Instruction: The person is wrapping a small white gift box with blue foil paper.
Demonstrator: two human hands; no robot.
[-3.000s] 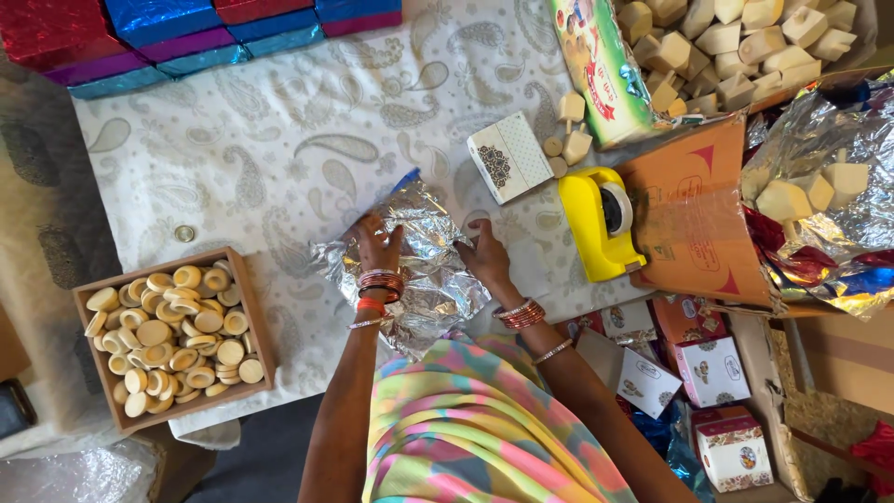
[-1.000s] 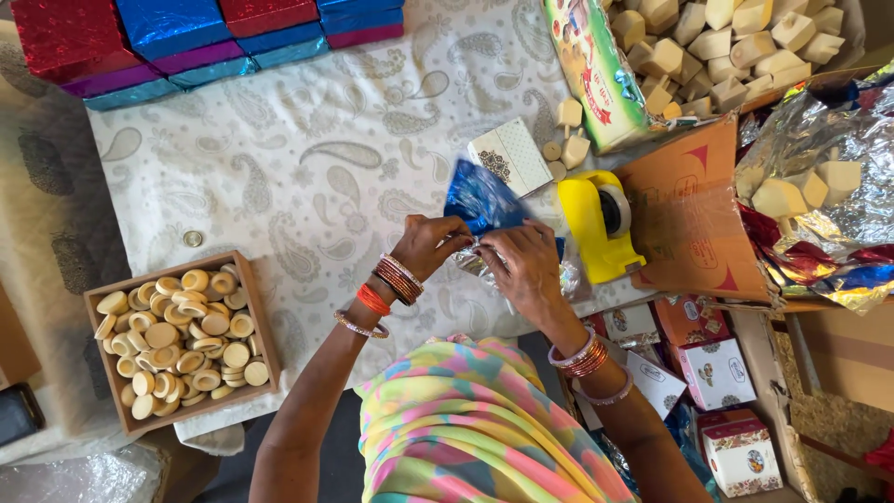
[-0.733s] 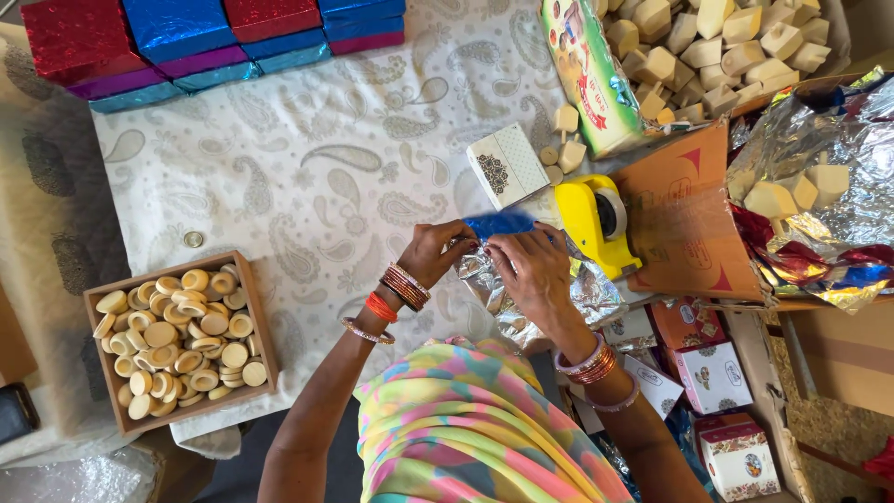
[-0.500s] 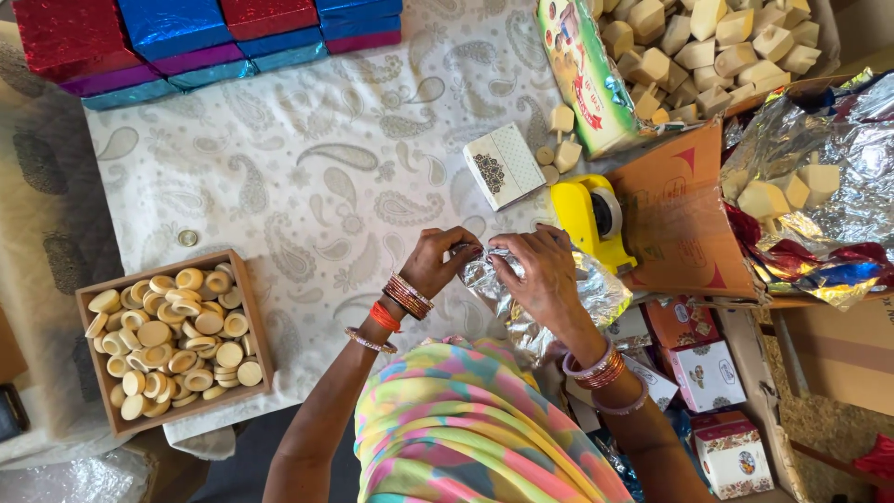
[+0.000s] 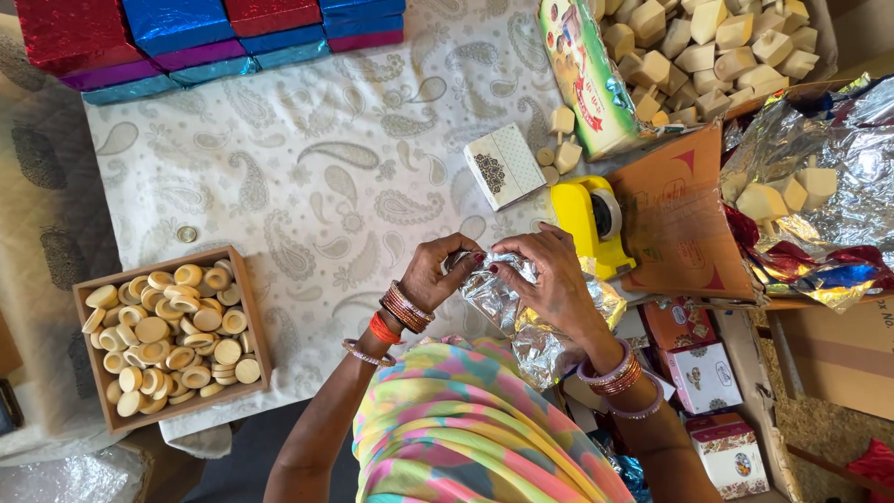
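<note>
1. Silver foil sheet (image 5: 521,312) is held between both hands, at the near edge of the table, just in front of the person's body.
2. The left hand (image 5: 438,270) has its fingers closed together on the left part of the foil.
3. The right hand (image 5: 549,275) pinches the foil from the right side; its fingers are pressed on the crinkled top edge.
4. Whether something is wrapped inside the foil, I cannot tell.
5. A yellow tape dispenser (image 5: 587,224) stands just beside the right hand, and a small patterned white box (image 5: 503,166) lies near it on the paisley tablecloth (image 5: 307,177).
6. A wooden tray (image 5: 247,307) full of round pale pieces stands to the left, well apart from the hands.
7. Shiny red, blue and purple wrapped boxes (image 5: 186,33) are stacked at the far edge.
</note>
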